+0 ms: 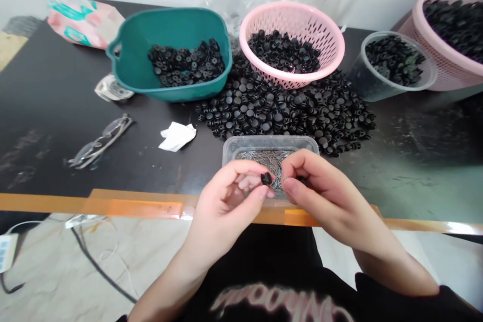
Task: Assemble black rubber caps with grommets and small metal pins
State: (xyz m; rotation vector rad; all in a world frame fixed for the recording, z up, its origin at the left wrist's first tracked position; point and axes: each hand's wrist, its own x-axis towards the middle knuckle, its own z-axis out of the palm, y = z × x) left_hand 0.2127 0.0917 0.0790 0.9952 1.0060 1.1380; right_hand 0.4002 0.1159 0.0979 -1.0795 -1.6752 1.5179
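My left hand (230,206) is closed, with a small black plastic part (266,178) pinched between thumb and forefinger. Close by on the right, my right hand (324,191) has its thumb and forefinger pressed together. Another dark plastic piece (302,179) shows partly inside its curled fingers; whether the fingertips also pinch something thin cannot be made out. Both hands are over a clear plastic tray (229,150) of thin metal pins (260,157), hiding part of it. Just behind the tray lies a heap of round black plastic parts (279,113).
At the back stand a green basin (136,40), a pink basket (335,53), a clear tub (368,80) and another pink basket (418,55), all holding black parts. Glasses (101,143), crumpled tissue (177,136), a white roll (112,88) and a tissue pack (85,22) lie left. Orange tape (136,206) covers the front edge.
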